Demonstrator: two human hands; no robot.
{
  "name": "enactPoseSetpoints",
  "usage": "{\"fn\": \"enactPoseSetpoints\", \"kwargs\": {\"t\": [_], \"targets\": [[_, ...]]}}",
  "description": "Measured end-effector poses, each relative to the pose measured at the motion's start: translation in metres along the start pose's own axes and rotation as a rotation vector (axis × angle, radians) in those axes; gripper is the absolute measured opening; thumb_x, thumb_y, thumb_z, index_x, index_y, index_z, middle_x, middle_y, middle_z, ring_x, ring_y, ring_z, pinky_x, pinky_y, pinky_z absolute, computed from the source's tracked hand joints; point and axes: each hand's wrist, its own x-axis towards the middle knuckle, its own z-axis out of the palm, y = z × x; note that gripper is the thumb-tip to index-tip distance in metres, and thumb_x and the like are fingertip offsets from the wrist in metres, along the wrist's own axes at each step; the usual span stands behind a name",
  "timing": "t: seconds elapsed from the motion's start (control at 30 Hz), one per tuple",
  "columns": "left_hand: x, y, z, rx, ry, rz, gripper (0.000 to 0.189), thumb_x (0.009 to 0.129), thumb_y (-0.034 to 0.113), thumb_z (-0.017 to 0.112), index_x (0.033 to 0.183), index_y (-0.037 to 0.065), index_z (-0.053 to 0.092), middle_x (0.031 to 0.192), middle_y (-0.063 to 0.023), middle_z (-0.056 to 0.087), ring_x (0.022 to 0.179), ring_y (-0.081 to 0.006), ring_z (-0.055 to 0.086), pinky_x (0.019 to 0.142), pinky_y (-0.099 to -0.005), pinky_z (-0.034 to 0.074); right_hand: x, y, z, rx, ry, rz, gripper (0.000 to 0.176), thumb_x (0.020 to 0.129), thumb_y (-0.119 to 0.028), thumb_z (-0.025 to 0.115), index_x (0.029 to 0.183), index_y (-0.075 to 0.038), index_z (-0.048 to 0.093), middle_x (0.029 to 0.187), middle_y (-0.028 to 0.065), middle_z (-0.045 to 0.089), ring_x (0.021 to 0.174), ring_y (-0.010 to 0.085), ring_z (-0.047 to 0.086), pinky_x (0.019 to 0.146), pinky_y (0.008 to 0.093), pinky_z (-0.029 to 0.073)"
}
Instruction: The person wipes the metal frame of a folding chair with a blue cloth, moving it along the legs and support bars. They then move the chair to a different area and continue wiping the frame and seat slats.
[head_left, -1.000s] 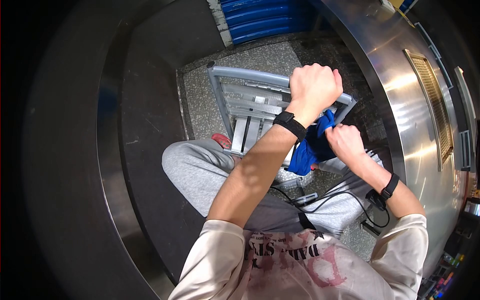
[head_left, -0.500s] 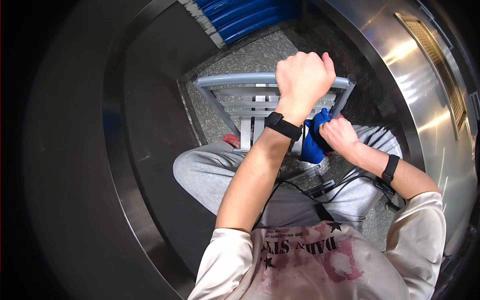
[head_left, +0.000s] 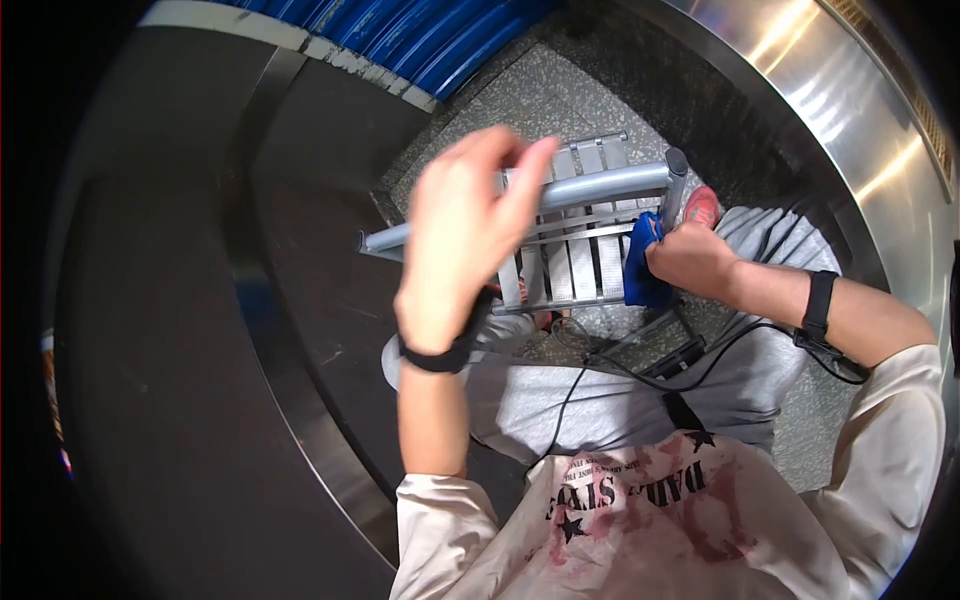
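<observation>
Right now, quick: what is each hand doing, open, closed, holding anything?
Left hand: open, blurred, in front of the grey rail, gripping nothing.
Right hand: closed on the blue cloth, by the rail's end.

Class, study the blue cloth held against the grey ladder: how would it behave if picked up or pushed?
The blue cloth is bunched in the right hand, so it is probably floppy and light. It hangs limp against the ladder, so a push would likely crumple or slide it, not roll it.
</observation>
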Motion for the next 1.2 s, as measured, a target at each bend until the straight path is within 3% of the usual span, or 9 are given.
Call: {"fn": "enactPoseSetpoints", "kwargs": {"t": [0.03, 0.07, 0.13, 0.27, 0.5, 0.67, 0.83, 0.97, 1.2], "targets": [[-0.003, -0.005, -0.024, 0.216, -0.031, 0.059, 0.025, 0.093, 0.024, 0.071, 0.091, -0.001, 0.072, 0.080, -0.0105, 0.067, 0.075, -0.0147, 0.063, 0.066, -0.0278, 0.047, -0.001, 0.001, 0.008, 0.024, 0.048, -0.004, 0.007, 0.079, -0.015, 0.063, 0.074, -0.010, 0.065, 0.059, 0.0021, 0.065, 0.054, 0.0185, 0.068, 0.047, 0.0342, 0.050], [-0.007, -0.015, -0.037, 0.098, 0.044, 0.014, 0.027, 0.091, 0.025, 0.072, 0.084, -0.001, 0.070, 0.077, -0.0148, 0.067, 0.072, -0.0284, 0.066, 0.067, -0.0369, 0.050, 0.000, 0.003, 0.009, 0.040, 0.055, 0.015, 0.007, 0.079, -0.015, 0.063, 0.074, -0.010, 0.065, 0.059, 0.0021, 0.065, 0.054, 0.0185, 0.068, 0.047, 0.0342, 0.050], [-0.023, -0.037, -0.062, -0.078, 0.162, -0.326, 0.027, 0.097, 0.025, 0.069, 0.095, -0.002, 0.073, 0.075, -0.0006, 0.065, 0.074, -0.0073, 0.056, 0.066, -0.0238, 0.044, -0.001, 0.003, 0.009, 0.070, 0.076, -0.005, 0.007, 0.079, -0.014, 0.063, 0.074, -0.009, 0.065, 0.059, 0.0033, 0.065, 0.054, 0.0195, 0.068, 0.049, 0.0354, 0.051], [-0.055, -0.099, -0.081, -0.098, -0.102, -0.523, 0.033, 0.104, 0.027, 0.059, 0.099, -0.003, 0.072, 0.074, 0.0036, 0.056, 0.068, -0.0046, 0.041, 0.061, -0.0234, 0.032, 0.001, 0.007, 0.008, 0.296, 0.075, 0.114, 0.007, 0.080, -0.014, 0.063, 0.078, -0.007, 0.064, 0.062, 0.0055, 0.066, 0.058, 0.0217, 0.070, 0.055, 0.0367, 0.053], [-0.069, -0.120, -0.037, -0.426, 0.142, -0.484, 0.038, 0.108, 0.034, 0.049, 0.110, 0.002, 0.069, 0.099, -0.0031, 0.066, 0.094, -0.0085, 0.057, 0.087, -0.0241, 0.042, -0.001, -0.022, 0.009, 0.566, 0.236, 0.283, 0.043, 0.087, -0.048, 0.070, 0.086, -0.007, 0.058, 0.065, 0.0071, 0.061, 0.055, 0.0263, 0.063, 0.052, 0.0384, 0.050], [-0.067, -0.137, -0.021, -0.688, 0.229, -0.385, 0.047, 0.110, 0.041, 0.037, 0.126, 0.003, 0.059, 0.129, -0.0206, 0.062, 0.118, -0.0305, 0.061, 0.106, -0.0437, 0.043, 0.032, -0.074, 0.015, 0.838, 0.512, 0.237, 0.049, 0.086, -0.048, 0.071, 0.101, -0.002, 0.065, 0.097, 0.0163, 0.060, 0.092, 0.0303, 0.059, 0.080, 0.0395, 0.050], [-0.068, -0.143, -0.011, -0.826, 0.316, -0.377, 0.055, 0.109, 0.047, 0.030, 0.128, 0.001, 0.054, 0.136, -0.0257, 0.056, 0.127, -0.0415, 0.055, 0.109, -0.0520, 0.042, 0.079, -0.119, -0.004, 1.106, 0.288, 0.322, 0.063, 0.090, -0.052, 0.067, 0.119, 0.004, 0.062, 0.131, 0.0275, 0.046, 0.119, 0.0411, 0.050, 0.104, 0.0494, 0.044], [-0.080, -0.161, -0.004, -1.050, 0.398, -0.359, 0.056, 0.108, 0.050, 0.032, 0.127, 0.003, 0.057, 0.134, -0.0252, 0.058, 0.129, -0.0407, 0.054, 0.111, -0.0502, 0.041, 0.121, -0.148, -0.015, 1.448, 0.527, 0.424, 0.076, 0.093, -0.043, 0.068, 0.150, -0.004, 0.036, 0.138, 0.0245, 0.046, 0.122, 0.0456, 0.047, 0.108, 0.0518, 0.035], [-0.091, -0.168, -0.007, -1.083, 0.392, -0.415, 0.053, 0.107, 0.049, 0.037, 0.124, 0.005, 0.062, 0.132, -0.0209, 0.062, 0.131, -0.0387, 0.053, 0.116, -0.0496, 0.035, 0.185, -0.172, 0.004, 1.630, 0.376, 0.562, 0.059, 0.098, -0.037, 0.062, 0.144, -0.007, 0.041, 0.119, 0.0244, 0.061, 0.096, 0.0431, 0.064, 0.084, 0.0500, 0.051]]}}
